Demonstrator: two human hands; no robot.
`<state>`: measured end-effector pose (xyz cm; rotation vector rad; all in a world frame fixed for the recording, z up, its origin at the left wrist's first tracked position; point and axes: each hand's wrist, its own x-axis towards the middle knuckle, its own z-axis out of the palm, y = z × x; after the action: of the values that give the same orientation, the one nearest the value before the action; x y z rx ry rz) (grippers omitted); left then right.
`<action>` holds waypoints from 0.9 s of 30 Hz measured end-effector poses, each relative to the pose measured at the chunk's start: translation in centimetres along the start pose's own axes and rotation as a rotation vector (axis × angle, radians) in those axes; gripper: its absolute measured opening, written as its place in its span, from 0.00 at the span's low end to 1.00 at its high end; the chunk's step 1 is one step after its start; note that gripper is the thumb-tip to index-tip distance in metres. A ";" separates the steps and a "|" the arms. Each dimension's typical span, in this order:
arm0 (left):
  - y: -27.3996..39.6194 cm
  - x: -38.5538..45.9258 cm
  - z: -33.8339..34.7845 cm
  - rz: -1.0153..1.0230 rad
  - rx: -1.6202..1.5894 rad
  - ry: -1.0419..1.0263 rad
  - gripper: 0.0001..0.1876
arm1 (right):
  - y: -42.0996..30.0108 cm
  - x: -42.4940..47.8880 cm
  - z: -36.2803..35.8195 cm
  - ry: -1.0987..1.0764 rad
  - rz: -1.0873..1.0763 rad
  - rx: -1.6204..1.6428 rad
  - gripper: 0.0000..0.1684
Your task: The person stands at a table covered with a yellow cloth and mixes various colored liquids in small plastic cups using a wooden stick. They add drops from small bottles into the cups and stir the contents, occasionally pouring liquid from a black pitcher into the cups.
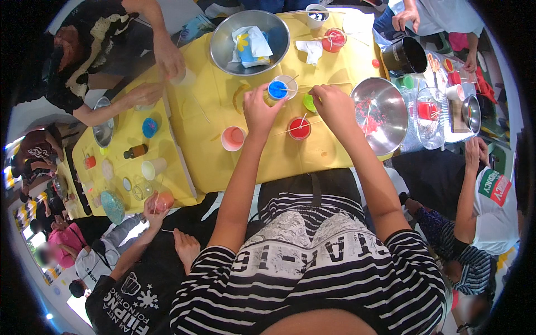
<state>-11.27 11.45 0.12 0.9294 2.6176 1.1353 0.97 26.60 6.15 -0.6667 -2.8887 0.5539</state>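
Observation:
My left hand [263, 109] holds a small cup of blue material [277, 90] between thumb and fingers. My right hand [333, 104] pinches a thin wooden stick [299, 91] whose tip reaches into the blue. Just behind the blue cup stands a white cup [290, 86] with another stick. A bright green lid or container [310, 103] is partly hidden beside my right fingers. Between my forearms sits a glass jar of red material [299, 129] with sticks across its top. A paper cup with pink-orange contents [233, 138] stands left of my left forearm.
A steel bowl holding a tissue packet [217, 44] stands at the back; another with red bits [400, 125] is right of my right forearm. A red jar [334, 40] and a cup of dark liquid [317, 16] are farther back. Other people's hands work at the left [144, 93] and lower left [155, 209].

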 end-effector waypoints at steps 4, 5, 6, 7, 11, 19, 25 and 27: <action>0.2 -1.4 0.6 -0.022 0.010 -0.021 0.26 | 0.2 -1.1 -0.2 -0.041 -0.001 -0.024 0.05; 0.0 -1.9 0.8 -0.007 0.016 -0.011 0.26 | 0.2 -1.3 -0.3 -0.055 0.007 -0.019 0.05; -0.1 -2.1 0.9 0.010 0.022 -0.002 0.27 | 0.2 -1.4 -0.2 -0.056 -0.003 -0.009 0.05; -0.2 -2.4 1.0 0.012 0.025 0.001 0.26 | 0.3 -1.5 -0.1 -0.057 -0.012 0.001 0.05; -0.1 -2.4 1.0 0.015 0.055 0.014 0.25 | 0.2 -1.5 0.2 -0.066 -0.005 -0.006 0.06; 0.2 -2.1 1.2 0.017 0.081 0.001 0.25 | 0.5 -1.4 0.1 -0.066 0.031 -0.016 0.05; 0.5 -2.1 1.3 -0.001 0.097 -0.021 0.26 | 1.0 -1.4 0.4 -0.033 0.016 -0.028 0.04; 0.7 -2.0 1.2 -0.026 0.104 -0.032 0.26 | 1.2 -1.3 0.5 -0.028 0.016 -0.028 0.04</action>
<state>-8.86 11.36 -0.48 0.9217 2.6766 0.9787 2.54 26.82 5.14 -0.6924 -2.9251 0.5302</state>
